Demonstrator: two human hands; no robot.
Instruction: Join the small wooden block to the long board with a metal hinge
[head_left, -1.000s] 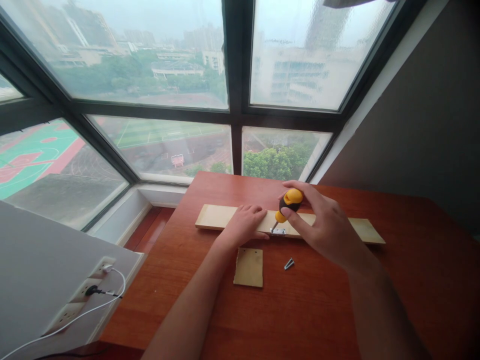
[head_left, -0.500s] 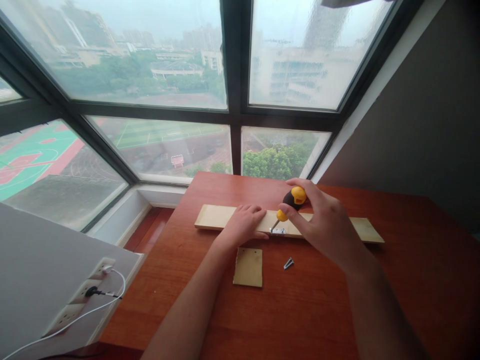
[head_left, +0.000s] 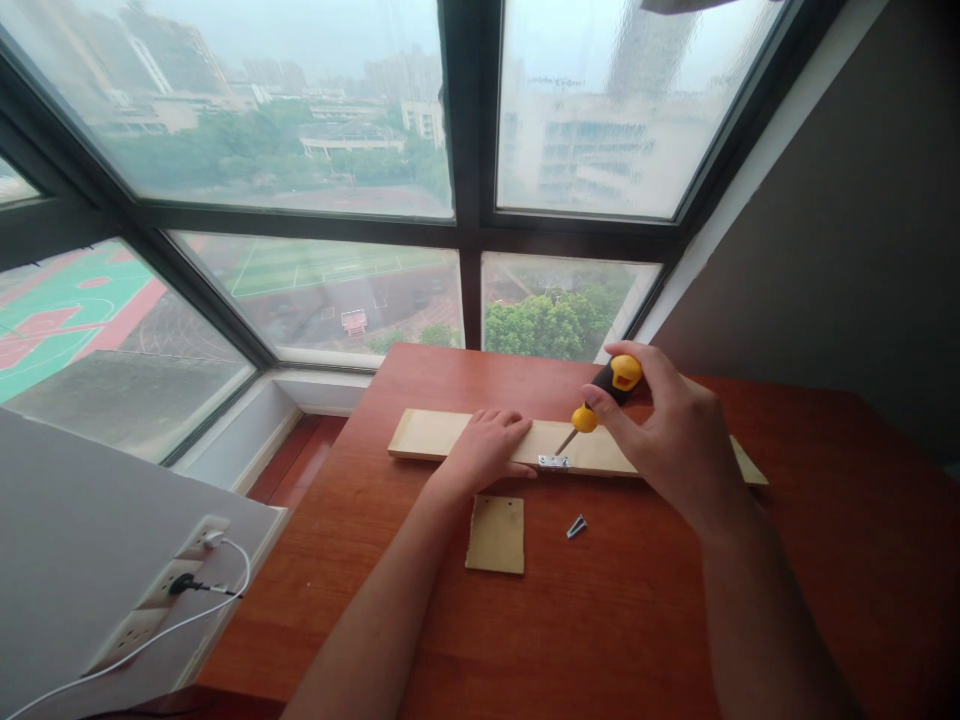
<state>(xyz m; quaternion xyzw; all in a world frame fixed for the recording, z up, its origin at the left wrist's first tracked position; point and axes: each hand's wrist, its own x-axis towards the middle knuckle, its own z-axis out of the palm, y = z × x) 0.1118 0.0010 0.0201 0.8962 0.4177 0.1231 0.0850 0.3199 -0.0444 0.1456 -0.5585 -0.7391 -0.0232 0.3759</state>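
Note:
A long pale wooden board (head_left: 427, 436) lies across the red-brown table (head_left: 622, 610). My left hand (head_left: 486, 450) rests palm down on the board, its fingers curled over it. A small metal bracket (head_left: 553, 461) sits at the board's near edge. My right hand (head_left: 671, 435) grips a yellow and black screwdriver (head_left: 604, 396), held tilted, with its tip a little above and to the right of the bracket. A small square wooden piece (head_left: 496, 534) lies in front of my left hand, and loose screws (head_left: 577, 526) lie to its right.
Large windows (head_left: 322, 290) rise just behind the table's far edge. A dark wall (head_left: 847, 250) stands at the right. At the lower left a white surface carries a power strip (head_left: 161, 590) with a white cable plugged in.
My right hand has lifted the screwdriver up and to the right, so its tip has come off the bracket. My left hand and the board have stayed in place.

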